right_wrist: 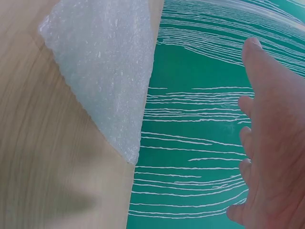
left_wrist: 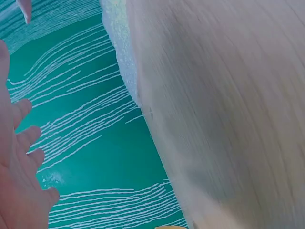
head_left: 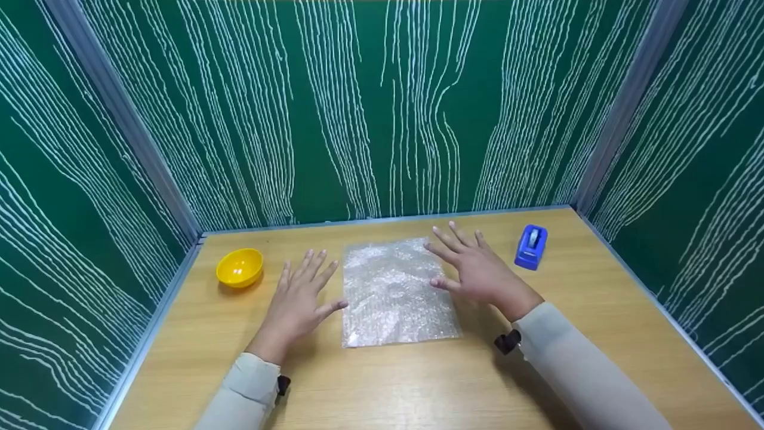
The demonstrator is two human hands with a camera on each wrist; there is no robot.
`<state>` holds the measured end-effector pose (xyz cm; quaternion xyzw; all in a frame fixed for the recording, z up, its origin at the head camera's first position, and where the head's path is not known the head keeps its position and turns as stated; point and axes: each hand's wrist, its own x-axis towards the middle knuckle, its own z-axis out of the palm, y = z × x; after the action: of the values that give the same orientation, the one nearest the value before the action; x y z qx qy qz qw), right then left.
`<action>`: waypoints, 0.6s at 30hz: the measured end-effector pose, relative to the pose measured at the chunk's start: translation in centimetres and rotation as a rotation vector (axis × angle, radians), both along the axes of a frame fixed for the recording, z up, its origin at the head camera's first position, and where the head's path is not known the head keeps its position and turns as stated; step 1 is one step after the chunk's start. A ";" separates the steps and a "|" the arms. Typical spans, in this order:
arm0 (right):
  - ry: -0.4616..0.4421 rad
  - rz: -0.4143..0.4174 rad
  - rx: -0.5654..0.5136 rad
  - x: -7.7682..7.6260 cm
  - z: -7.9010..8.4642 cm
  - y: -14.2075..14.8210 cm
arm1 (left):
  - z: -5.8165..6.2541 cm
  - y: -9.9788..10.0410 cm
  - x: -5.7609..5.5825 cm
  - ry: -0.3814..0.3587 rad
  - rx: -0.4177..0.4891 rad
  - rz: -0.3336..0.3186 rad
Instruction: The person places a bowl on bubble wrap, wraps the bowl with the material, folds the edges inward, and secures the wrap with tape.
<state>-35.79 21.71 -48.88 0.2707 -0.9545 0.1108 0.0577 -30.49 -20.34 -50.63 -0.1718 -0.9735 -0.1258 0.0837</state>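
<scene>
A sheet of bubble wrap (head_left: 397,292) lies flat in the middle of the wooden table. My left hand (head_left: 298,304) hovers at its left side, fingers spread, thumb tip near the sheet's edge. On the other side my right hand (head_left: 477,269) is spread as well, its fingertips over the right edge of the sheet. Neither hand holds anything. In the left wrist view the left hand (left_wrist: 19,162) appears at the left border, above the table. The right wrist view has the right hand (right_wrist: 276,138) apart from the bubble wrap (right_wrist: 105,71).
A yellow bowl (head_left: 240,268) sits at the back left of the table (head_left: 394,388). At the back right stands a blue tape dispenser (head_left: 530,246). Green walls with white wavy lines (head_left: 406,107) enclose the table at the back and both sides.
</scene>
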 end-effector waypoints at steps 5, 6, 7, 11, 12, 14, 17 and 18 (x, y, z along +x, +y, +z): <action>-0.002 -0.001 0.005 -0.2 -0.5 -0.3 | -0.2 -0.3 0.0 -0.004 0.006 0.008; -0.002 -0.001 0.008 -0.2 -0.5 -0.3 | -0.2 -0.4 0.0 -0.005 0.007 0.010; -0.004 0.000 0.010 -0.2 -0.6 -0.4 | -0.2 -0.5 -0.1 -0.008 0.006 0.014; -0.006 0.010 0.010 -0.4 -0.8 -0.6 | -0.2 -1.1 -0.3 -0.017 0.010 0.032; -0.006 0.013 0.009 -0.4 -0.9 -0.6 | -0.2 -1.4 -0.3 -0.015 0.008 0.037; 0.004 0.025 0.009 -0.5 -0.8 -0.8 | -0.2 -1.8 -0.5 -0.010 0.004 0.046; 0.016 0.036 0.019 -0.7 -0.8 -1.0 | -0.1 -2.5 -0.7 -0.003 0.002 0.060; 0.016 0.038 0.021 -0.8 -0.8 -1.0 | -0.1 -2.7 -0.8 -0.003 0.004 0.066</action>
<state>-36.56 20.70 -49.64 0.2904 -0.9498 0.0995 0.0601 -31.31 -23.03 -50.71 -0.1393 -0.9785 -0.1253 0.0866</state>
